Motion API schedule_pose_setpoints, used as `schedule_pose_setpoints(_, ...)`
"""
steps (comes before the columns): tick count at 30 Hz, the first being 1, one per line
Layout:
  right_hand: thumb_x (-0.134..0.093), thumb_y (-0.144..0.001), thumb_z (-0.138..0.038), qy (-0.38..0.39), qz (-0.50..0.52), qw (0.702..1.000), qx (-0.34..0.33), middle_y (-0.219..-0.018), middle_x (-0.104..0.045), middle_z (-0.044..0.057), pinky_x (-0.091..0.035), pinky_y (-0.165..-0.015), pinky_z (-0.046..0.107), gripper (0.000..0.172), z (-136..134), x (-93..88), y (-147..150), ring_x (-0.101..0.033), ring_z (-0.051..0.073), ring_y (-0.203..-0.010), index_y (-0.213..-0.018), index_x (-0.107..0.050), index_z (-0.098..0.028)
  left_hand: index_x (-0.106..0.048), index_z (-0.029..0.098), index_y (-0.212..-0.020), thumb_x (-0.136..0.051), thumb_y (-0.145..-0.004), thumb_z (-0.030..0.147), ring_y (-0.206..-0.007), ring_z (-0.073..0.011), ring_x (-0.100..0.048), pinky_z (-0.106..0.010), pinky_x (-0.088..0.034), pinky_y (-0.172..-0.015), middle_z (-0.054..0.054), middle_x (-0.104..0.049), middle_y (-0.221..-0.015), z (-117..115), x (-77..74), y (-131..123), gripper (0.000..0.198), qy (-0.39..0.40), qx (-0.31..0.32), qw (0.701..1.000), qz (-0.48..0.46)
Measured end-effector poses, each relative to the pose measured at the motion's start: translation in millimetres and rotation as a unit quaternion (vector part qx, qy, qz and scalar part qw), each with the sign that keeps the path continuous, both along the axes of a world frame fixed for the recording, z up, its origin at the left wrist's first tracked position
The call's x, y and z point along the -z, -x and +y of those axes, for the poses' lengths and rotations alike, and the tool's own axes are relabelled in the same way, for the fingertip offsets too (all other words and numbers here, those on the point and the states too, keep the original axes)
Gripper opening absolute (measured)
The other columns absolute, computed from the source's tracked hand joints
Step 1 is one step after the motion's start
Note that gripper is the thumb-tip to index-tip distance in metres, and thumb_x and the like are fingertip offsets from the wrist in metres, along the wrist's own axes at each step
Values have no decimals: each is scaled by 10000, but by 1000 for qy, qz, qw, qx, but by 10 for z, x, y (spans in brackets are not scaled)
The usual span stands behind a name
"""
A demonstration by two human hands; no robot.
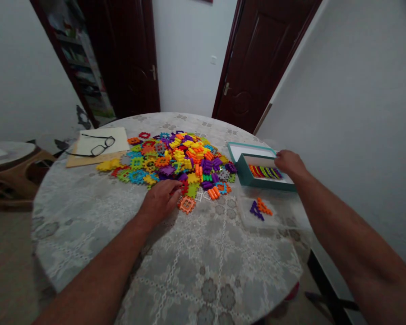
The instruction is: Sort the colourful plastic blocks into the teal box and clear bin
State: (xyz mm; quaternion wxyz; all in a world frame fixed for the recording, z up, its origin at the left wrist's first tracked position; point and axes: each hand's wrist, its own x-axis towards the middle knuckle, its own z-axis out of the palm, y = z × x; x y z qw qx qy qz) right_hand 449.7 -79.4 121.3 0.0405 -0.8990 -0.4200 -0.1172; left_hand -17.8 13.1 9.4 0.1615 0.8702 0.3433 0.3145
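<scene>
My left hand [162, 198] rests with curled fingers at the front edge of a heap of colourful plastic building pieces [167, 161]. Its fingertips are beside a red piece [184, 187]; what they may pinch is hidden. An orange window-patterned square piece [187, 205] lies just right of that hand. My right hand [288, 161] is closed over the right end of a teal box [262, 181], and anything in its fingers is out of sight. Inside the box stands a row of red, yellow-green and purple pieces [265, 172].
A clear plastic tray [279, 222] in front of the box bears a purple piece [256, 211] and an orange piece [264, 206]. The teal lid [235, 151] lies behind the box. Eyeglasses [99, 148] rest on paper [122, 139] at the left of the round table [189, 262].
</scene>
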Motion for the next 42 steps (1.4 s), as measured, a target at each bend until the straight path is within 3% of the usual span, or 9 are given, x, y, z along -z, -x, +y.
schedule_pose_setpoints(4, -527, -1028, -254, -74, 66, 982, -158, -1274, -763, 163, -535, -1012, 371, 359, -169, -62, 775, -725, 280, -1150, -1292, -755, -171, -747, 202, -1225, -609, -982, 368, -1125, -313, -669, -483, -519, -1037, -133, -760, -1193, -33, 20, 4, 326, -13, 65, 997, 27)
schedule_pose_setpoints(9, -568, -997, -207, -78, 162, 914, -363, -1260, -749, 118, -547, -1036, 432, 298, -428, 395, 1907, -700, 285, -1172, -1239, -739, -239, -707, 247, -1342, -686, -948, 364, -1207, -315, -603, -503, -470, -1087, -133, -690, -1321, -44, 17, 17, 412, -15, 62, 997, 42)
schedule_pose_setpoints(13, -604, -968, -181, -58, 130, 941, -307, -1497, -577, 204, -582, -889, 455, 416, -378, 859, 2371, -712, 331, -1100, -1381, -647, -220, -671, 236, -1414, -721, -926, 367, -1215, -331, -582, -506, -450, -1086, -141, -667, -1362, -21, 43, 14, 508, -25, 43, 996, 76)
schedule_pose_setpoints(20, -518, -1040, -252, 48, 98, 967, -229, -1284, -616, 156, -544, -787, 349, 246, -236, 1078, 2501, -702, 274, -1012, -1244, -647, -204, -713, 185, -1240, -657, -971, 315, -1121, -307, -594, -461, -464, -1003, -134, -700, -1204, 22, 78, -13, 304, -55, 16, 987, 147)
schedule_pose_setpoints(27, -557, -972, -200, 0, 154, 951, -270, -1308, -597, 126, -525, -861, 338, 385, -327, 1137, 2463, -655, 256, -1066, -1352, -617, -218, -679, 192, -1025, -611, -958, 277, -979, -279, -596, -412, -443, -880, -101, -695, -1019, 10, 24, -19, 127, -66, 2, 983, 171)
schedule_pose_setpoints(32, -572, -906, -157, -119, 273, 865, -405, -1235, -660, 109, -503, -997, 366, 413, -346, 1158, 2530, -627, 249, -1143, -1314, -623, -199, -672, 201, -974, -623, -923, 259, -920, -277, -598, -403, -431, -822, -99, -694, -969, -45, -34, 8, 92, -61, 13, 983, 176)
schedule_pose_setpoints(35, -556, -846, -139, -164, 321, 812, -459, -1147, -678, 72, -507, -963, 357, 396, -332, 1136, 2597, -634, 227, -1052, -1229, -625, -218, -695, 194, -1135, -631, -914, 258, -1038, -300, -605, -430, -454, -908, -122, -699, -1108, -71, -33, 18, 239, -65, 24, 984, 163)
schedule_pose_setpoints(38, -507, -798, -133, -242, 306, 836, -385, -1106, -652, 68, -496, -958, 369, 381, -282, 1158, 2582, -618, 231, -1033, -1158, -586, -228, -638, 235, -1401, -629, -928, 259, -1190, -314, -577, -470, -448, -1020, -123, -661, -1319, -100, -13, 5, 474, -67, 52, 986, 146)
schedule_pose_setpoints(42, -495, -798, -154, -274, 281, 885, -250, -1126, -650, 79, -486, -957, 382, 373, -215, 1267, 2491, -613, 245, -1042, -1159, -529, -241, -625, 291, -1458, -679, -918, 275, -1297, -331, -532, -517, -418, -1109, -101, -627, -1423, -137, 41, -40, 543, -73, 97, 982, 143)
